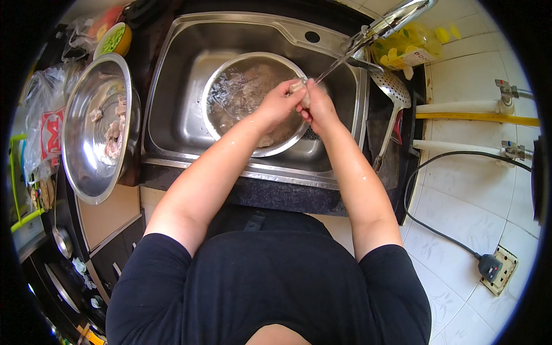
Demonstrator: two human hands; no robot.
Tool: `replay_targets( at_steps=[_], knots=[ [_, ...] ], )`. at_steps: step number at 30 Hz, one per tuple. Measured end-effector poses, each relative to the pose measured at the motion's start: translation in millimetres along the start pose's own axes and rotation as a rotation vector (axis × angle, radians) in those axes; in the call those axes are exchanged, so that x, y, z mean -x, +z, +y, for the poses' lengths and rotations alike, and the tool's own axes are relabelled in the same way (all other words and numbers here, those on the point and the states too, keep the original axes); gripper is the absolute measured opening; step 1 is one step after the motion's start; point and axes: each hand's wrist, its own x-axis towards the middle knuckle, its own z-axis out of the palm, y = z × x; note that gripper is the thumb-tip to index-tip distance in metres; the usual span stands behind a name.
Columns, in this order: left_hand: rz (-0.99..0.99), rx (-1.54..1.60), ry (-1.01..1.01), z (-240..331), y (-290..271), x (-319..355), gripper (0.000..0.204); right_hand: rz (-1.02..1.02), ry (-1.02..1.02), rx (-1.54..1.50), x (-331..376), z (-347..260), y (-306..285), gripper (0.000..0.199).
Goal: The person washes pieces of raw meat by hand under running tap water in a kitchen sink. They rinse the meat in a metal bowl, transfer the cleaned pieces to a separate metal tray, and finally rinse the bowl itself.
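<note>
Black shirt [270, 276] occupies the near side; the sink [179, 118] lies beyond it. Left hand [280, 102] and right hand [319, 109] meet above the right rim of the basin [290, 142], the fingers of both closed in a pinch on a pale piece [305, 99], apparently meat. Thin water stream [332, 69] runs from the tap [397, 18] at far right down to the hands. Progress, judged from the layout: partial. Done — the large bowl [86, 161] at left, outside the sink, contains several pieces of meat [115, 135], presumably rinsed. Remaining — the basin, standing inside the sink, contains cloudy water with more meat submerged; glare prevents a count. Piece in hand is not yet in the bowl. Skimmer [391, 89] rests to the right of the sink, out of use.
</note>
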Motion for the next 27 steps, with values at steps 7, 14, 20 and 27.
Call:
replay_targets(
  at_steps=[7,14,20,27],
  knots=[
    [0.197,-0.212,0.268,-36.4,6.5,-20.3,0.033,0.333,-0.228,0.04,-4.4,15.6,12.0,0.031],
    [0.117,0.03,0.138,-10.6,16.0,-13.7,0.031,0.079,0.069,-0.184,2.4,4.7,-5.3,0.033],
    [0.128,0.252,0.005,-16.1,8.1,-22.3,0.028,0.122,-0.137,-0.151,6.2,11.5,-1.7,0.029],
    [0.043,0.555,-0.103,-22.2,3.9,-22.9,0.026,0.216,-0.041,-0.561,9.5,8.2,-33.6,0.02]
  ],
)
